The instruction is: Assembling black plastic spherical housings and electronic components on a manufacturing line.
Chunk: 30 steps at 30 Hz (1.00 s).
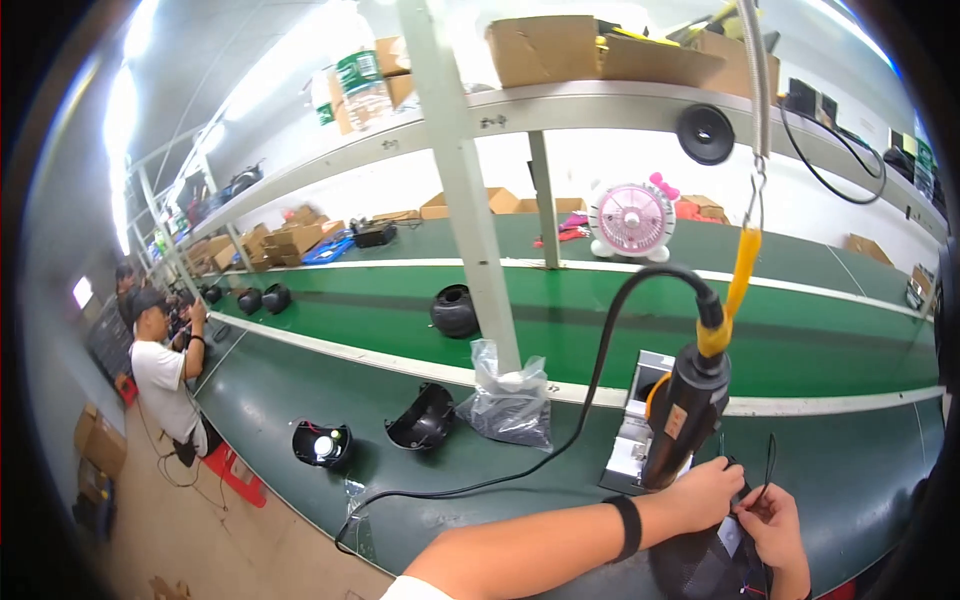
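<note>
My left hand, with a black band on its wrist, reaches in from the lower left. Its fingers are pinched on a small dark part I cannot make out. Beside it, my right hand has its fingers closed on a thin black cable that loops upward. Under both hands is a dark rounded housing with a mesh-like surface, partly hidden by my left arm. A small white label shows between the hands. Just left of them, a black electric screwdriver hangs upright from a yellow strap.
A grey-and-silver box-shaped device stands behind the screwdriver. Black half-shells and a clear bag of dark pieces lie leftward. A black round housing sits on the green belt. A post rises ahead; a person sits far left.
</note>
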### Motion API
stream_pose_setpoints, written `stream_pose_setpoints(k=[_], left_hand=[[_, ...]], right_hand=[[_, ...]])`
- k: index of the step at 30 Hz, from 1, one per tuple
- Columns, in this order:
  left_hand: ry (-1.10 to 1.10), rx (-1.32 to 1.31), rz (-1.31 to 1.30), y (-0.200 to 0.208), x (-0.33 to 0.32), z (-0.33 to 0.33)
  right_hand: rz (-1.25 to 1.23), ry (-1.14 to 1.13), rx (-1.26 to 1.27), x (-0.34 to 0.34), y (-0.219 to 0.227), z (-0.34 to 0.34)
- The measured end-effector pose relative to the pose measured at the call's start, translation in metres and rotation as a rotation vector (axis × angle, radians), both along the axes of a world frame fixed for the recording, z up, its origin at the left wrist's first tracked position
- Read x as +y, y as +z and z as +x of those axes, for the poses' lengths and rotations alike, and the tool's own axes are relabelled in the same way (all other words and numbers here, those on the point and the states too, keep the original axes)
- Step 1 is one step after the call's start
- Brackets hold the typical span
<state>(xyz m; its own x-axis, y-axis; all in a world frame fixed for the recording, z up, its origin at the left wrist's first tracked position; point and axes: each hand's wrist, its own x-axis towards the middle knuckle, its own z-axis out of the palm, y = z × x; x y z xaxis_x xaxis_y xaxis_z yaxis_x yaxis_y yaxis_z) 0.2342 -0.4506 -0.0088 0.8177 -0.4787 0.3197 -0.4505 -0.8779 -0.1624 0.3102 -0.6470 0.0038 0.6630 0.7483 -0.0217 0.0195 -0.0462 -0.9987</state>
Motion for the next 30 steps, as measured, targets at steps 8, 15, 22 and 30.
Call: stream_pose_setpoints(k=[8,15,22,30], left_hand=[[0.066,0.187,0.199,-0.003,-0.014,0.009],[-0.291,-0.350,0.186,0.082,0.037,0.016],[-0.296,-0.547,0.124,0.092,0.021,0.018],[-0.342,-0.523,0.000,0.089,0.029,0.002]], right_hand=[[0.051,-0.077,-0.031,-0.018,-0.005,-0.001],[0.203,0.071,0.122,0.000,0.010,0.007],[0.282,-0.207,-0.292,-0.005,0.020,-0.011],[-0.450,-0.129,-0.820,-0.014,0.055,-0.019]])
